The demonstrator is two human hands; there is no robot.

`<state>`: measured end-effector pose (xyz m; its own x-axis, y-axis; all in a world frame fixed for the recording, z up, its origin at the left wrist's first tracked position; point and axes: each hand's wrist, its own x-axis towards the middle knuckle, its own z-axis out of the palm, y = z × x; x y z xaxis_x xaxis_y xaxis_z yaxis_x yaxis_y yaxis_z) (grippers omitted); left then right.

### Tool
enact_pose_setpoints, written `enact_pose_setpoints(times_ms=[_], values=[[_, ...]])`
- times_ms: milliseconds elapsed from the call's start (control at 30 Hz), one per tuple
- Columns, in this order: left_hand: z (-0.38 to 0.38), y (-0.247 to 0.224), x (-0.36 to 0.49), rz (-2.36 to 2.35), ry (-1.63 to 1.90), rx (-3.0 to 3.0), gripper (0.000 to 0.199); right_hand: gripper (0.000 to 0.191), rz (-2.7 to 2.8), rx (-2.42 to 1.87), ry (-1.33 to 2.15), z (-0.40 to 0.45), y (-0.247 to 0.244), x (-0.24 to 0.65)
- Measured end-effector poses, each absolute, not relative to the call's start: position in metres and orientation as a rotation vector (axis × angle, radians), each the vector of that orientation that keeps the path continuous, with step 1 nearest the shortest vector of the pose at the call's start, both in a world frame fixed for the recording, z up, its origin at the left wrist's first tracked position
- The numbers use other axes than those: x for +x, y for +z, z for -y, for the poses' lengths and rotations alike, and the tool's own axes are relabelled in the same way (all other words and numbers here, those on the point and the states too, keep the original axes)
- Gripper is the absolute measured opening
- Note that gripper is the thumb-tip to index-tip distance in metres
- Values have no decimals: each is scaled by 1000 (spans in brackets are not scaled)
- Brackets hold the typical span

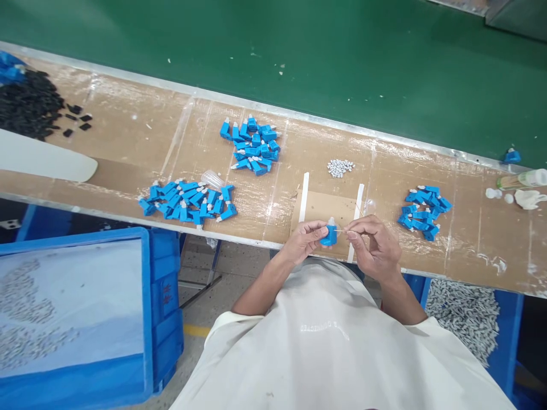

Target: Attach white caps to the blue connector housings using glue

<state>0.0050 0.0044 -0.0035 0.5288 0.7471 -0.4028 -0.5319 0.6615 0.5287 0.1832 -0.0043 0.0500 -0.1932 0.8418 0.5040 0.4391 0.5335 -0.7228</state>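
Note:
My left hand (308, 239) grips a blue plastic part (329, 235) with a pale tip pointing up. My right hand (376, 245) pinches a thin wooden stick (342, 230), whose far end touches the side of the blue part. Both hands are over a cardboard sheet (329, 205) with white tape strips on its two sides. Beyond the sheet lies a small heap of grey-white pieces (340, 168). Piles of similar blue parts rest to the left (188, 200), at the back left (253, 145) and to the right (424, 210).
Black pieces (29, 105) are heaped at the far left, near a white curved object (47, 156). A container of sticks (522, 179) lies at the right. Blue bins (164, 319) with small pieces stand below the table. A green surface (273, 62) runs behind it.

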Motion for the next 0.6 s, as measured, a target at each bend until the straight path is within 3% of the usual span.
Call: enact_pose_setpoints(times_ms=[400,600], values=[[-6,-14,-12,-713,871,318,41,2,1651,-1228,621,8,46,199],[-6,-32,-24,-773,918,290,38,15,1913,-1408,682,8,20,209]])
